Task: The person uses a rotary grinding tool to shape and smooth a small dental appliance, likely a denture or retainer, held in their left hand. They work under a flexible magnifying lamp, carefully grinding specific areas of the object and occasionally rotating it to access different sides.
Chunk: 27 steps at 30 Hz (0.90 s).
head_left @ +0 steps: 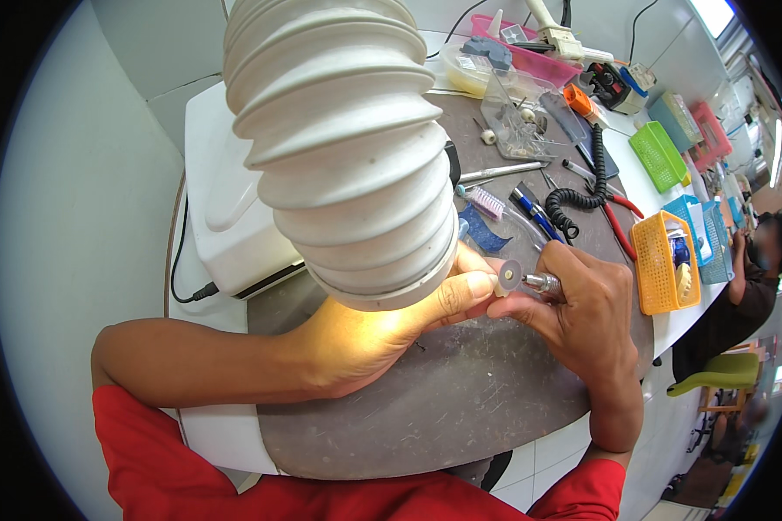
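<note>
My right hand (586,308) is closed around a metal rotary handpiece (541,283), its fingers wrapped over the shaft. At the tool's tip sits a round grey disc (510,272), facing my left hand. My left hand (408,321) pinches a small pale piece (500,292) between thumb and fingers, right beside the disc. Most of that piece is hidden by fingertips and disc, so its exact kind does not show. The two hands nearly touch at the thumbs. Over my left hand hangs a wide white corrugated hose (347,148), and bright light falls on the wrist.
Pens (534,208), a brush (485,201) and red-handled pliers (621,230) lie beyond my hands on the grey work mat (426,417). A yellow basket (660,269) stands at right, a white box (235,191) at left. A coiled black cord (582,198) crosses the mat. Another person (738,286) sits far right.
</note>
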Tool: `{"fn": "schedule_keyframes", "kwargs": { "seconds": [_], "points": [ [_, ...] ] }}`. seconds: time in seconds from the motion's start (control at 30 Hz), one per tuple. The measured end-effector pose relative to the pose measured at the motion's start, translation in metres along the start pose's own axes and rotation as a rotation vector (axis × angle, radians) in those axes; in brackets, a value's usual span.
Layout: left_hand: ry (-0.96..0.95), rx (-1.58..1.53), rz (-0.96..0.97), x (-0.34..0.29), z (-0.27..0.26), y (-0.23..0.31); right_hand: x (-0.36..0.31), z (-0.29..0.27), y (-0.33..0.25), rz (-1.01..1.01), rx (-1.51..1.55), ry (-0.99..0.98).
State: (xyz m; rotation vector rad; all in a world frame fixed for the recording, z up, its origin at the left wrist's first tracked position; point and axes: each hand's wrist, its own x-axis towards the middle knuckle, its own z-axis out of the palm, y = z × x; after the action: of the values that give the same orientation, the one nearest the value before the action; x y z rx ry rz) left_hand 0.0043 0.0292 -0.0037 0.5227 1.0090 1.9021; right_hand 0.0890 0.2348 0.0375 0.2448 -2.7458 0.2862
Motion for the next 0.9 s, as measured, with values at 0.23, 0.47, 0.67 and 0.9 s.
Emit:
{"fn": "schedule_keyframes", "kwargs": {
  "seconds": [0.23, 0.47, 0.67, 0.9],
  "points": [
    [0.042, 0.020, -0.065, 0.0001, 0.0051, 0.0071, -0.0006, 0.0004, 0.0002, -0.003, 0.000, -0.004],
    [0.042, -0.038, -0.062, -0.0002, 0.0043, 0.0064, -0.0029, 0.0045, 0.0002, 0.021, 0.027, 0.047],
    [0.039, -0.019, -0.047, 0.0004, 0.0039, 0.0044, -0.0017, 0.0014, -0.0007, 0.032, -0.002, 0.020],
    [0.046, -0.022, -0.050, -0.0007, 0.0025, 0.0029, -0.0012, 0.0028, -0.0007, 0.034, 0.010, 0.019]
  ]
}}
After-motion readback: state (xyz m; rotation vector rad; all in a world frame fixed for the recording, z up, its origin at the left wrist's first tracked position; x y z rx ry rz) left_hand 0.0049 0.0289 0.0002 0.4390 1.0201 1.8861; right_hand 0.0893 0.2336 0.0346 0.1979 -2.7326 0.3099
